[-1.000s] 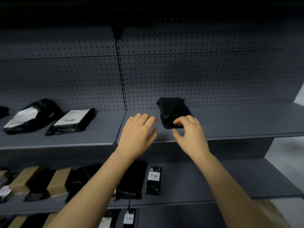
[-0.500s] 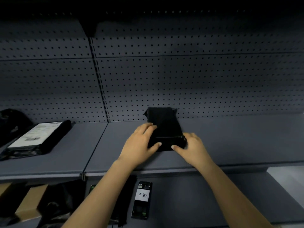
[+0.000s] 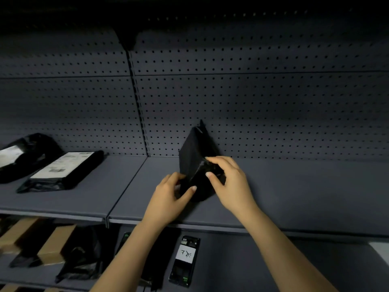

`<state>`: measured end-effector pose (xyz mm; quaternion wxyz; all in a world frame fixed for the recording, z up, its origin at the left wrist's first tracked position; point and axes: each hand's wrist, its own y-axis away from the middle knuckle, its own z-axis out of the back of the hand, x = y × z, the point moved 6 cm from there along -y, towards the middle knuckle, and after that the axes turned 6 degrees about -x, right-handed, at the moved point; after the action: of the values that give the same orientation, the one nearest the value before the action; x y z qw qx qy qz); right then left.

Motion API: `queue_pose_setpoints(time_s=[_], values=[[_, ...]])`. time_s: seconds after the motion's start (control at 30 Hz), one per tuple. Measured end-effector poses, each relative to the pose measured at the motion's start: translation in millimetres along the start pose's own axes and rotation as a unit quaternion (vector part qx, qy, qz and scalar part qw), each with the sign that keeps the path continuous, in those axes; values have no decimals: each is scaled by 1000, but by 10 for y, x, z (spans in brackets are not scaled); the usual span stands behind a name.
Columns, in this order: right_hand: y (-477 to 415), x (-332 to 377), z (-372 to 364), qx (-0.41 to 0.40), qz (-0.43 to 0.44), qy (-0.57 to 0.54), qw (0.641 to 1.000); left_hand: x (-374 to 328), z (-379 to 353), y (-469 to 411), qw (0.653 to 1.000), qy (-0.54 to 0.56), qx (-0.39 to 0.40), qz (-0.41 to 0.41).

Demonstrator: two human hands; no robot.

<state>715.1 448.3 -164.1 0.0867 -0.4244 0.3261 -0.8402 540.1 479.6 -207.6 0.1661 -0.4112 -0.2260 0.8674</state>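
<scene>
Hands (image 3: pixel 168 194) grip black parcel (image 3: pixel 195 157); tilted upright

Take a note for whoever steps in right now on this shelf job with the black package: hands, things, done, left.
Left hand: grips the near end of the black package.
Right hand: pinches its right side.
Package: over the shelf, tilted up, far end near the pegboard; whether its near end touches the shelf is hidden.
Done: package is held in both hands.
Left: probably lift or turn it; its destination is not shown.
Nearby: a labelled package lies to the left, apart.
</scene>
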Motion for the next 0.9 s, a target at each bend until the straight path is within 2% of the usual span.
queue_pose_setpoints(time_s=[0.13,0.23,0.3,0.37,0.4,0.6,0.77,0.9], values=[[-47,161,-269,33,18,-16,999,-29,208,15,999,5,-44,-10],[-30,190,-418,22,18,-49,998,-161,367,-42,994,-26,-51,-92],[-6,147,-470,26,-47,-157,986,-205,429,-77,985,-94,-41,-138],[20,80,-528,36,-139,-275,951,-188,491,-100,978,-136,-43,-150],[27,32,-546,32,-176,-289,940,-168,522,-101,977,-145,-48,-148],[133,-70,-784,85,-254,-143,953,82,720,-56,991,-99,-82,-45],[160,38,-1006,59,-281,-149,946,375,790,-30,993,-73,-79,58],[168,151,-1142,53,-282,-133,949,612,794,27,992,-61,-52,98]])
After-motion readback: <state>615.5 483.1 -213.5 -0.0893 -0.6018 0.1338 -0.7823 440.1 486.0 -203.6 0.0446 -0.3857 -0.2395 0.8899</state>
